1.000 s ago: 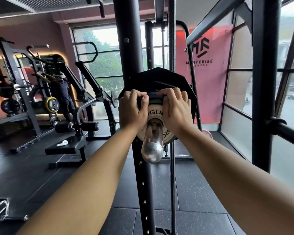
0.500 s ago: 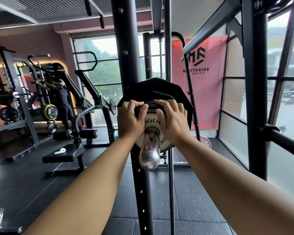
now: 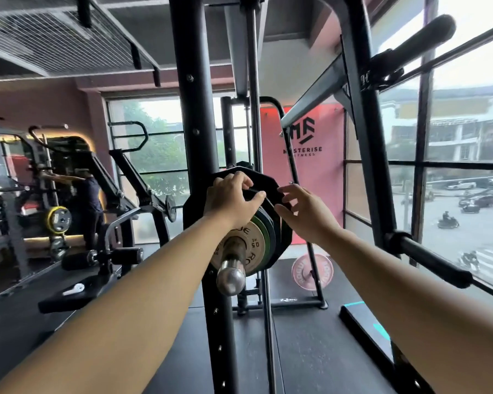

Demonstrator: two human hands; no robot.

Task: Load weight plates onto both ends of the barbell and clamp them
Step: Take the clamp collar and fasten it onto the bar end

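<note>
The chrome barbell sleeve (image 3: pixel 230 273) points toward me at chest height. Several plates sit on it: a small pale plate (image 3: pixel 256 245) marked 0.5 in front, a thin green plate (image 3: pixel 264 227) behind it, then dark plates, and a large black plate (image 3: pixel 285 223) at the back. My left hand (image 3: pixel 229 199) grips the top rim of a dark plate, thumb in front and fingers over the edge. My right hand (image 3: pixel 305 211) hovers just right of the plates with fingers spread, holding nothing. No clamp is visible on the sleeve.
A black rack upright (image 3: pixel 195 137) stands just behind the plates. A pink plate (image 3: pixel 312 273) leans on the floor at the rack's base. A black bar (image 3: pixel 427 258) juts in from the right. A bench (image 3: pixel 77 291) and a person at a machine are on the left.
My right hand has let go of the plate's top rim and drawn off to the right, fingers spread. My left hand has stayed on the rim. The camera has shifted, showing the plates from the side.
</note>
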